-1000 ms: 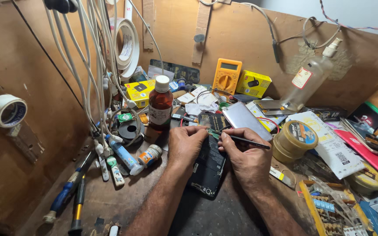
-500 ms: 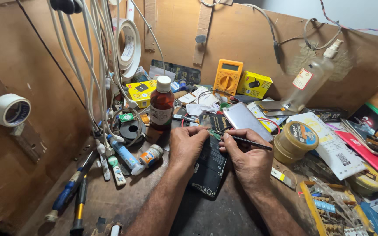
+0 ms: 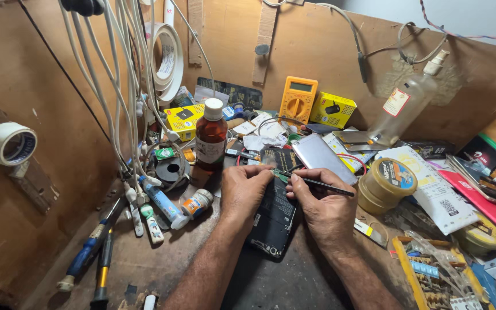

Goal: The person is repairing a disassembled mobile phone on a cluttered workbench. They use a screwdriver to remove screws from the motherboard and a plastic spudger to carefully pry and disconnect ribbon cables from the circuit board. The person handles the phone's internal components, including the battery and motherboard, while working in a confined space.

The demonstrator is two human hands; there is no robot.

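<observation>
An opened black phone (image 3: 274,221) lies on the worn wooden bench, its inner side up. My left hand (image 3: 243,190) rests on the phone's left edge, with thumb and forefinger pinched at a small green part near its upper end. My right hand (image 3: 322,206) holds thin black tweezers (image 3: 317,182), whose tip meets that same spot. A silver phone back cover (image 3: 322,156) lies just behind my hands.
A brown bottle with a white cap (image 3: 210,136) stands at the left, small tubes and screwdrivers (image 3: 96,250) in front of it. A yellow multimeter (image 3: 297,101), a yellow box (image 3: 332,109), a round paste tin (image 3: 387,185), a spray bottle (image 3: 406,106), hanging white cables (image 3: 124,86) and a tape roll (image 3: 8,143) surround the bench.
Both hands stay on the phone; the tweezers' tip has shifted only slightly at the phone's upper end.
</observation>
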